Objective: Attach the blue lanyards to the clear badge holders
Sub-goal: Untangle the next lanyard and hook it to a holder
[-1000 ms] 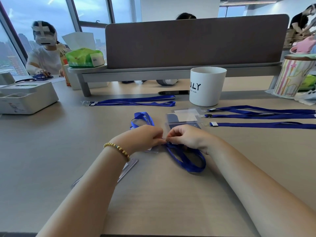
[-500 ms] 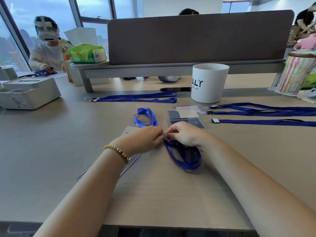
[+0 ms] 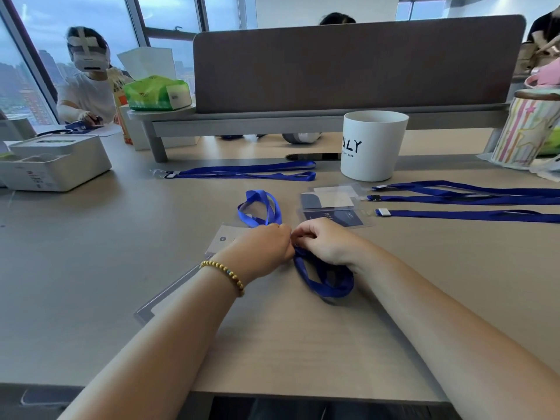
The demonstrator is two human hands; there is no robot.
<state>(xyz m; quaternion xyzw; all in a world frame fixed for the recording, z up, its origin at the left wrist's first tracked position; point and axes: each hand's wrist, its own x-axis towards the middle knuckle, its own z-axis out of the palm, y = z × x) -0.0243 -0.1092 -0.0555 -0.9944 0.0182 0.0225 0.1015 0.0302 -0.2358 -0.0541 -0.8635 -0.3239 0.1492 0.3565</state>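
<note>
My left hand (image 3: 263, 249) and my right hand (image 3: 325, 241) meet fingertip to fingertip at the middle of the table, both pinching the end of a blue lanyard (image 3: 325, 278). The strap loops toward me under my right wrist and curls away behind my left hand. A clear badge holder (image 3: 222, 237) with a white card lies under my left hand, mostly hidden; whether my fingers grip it I cannot tell. Two more clear badge holders (image 3: 330, 199) lie just beyond my right hand. The lanyard's clip is hidden between my fingers.
Several blue lanyards (image 3: 472, 197) stretch along the right side, another lanyard (image 3: 242, 171) lies at the back middle. A white cup (image 3: 373, 145) stands behind the holders. A white box (image 3: 57, 163) sits at left, a striped container (image 3: 527, 131) at right, a grey divider (image 3: 348, 62) behind.
The camera has shifted a little, so the table's near edge shows more. My hands stay pinched together on the lanyard end; the loop under my right wrist has shifted slightly.
</note>
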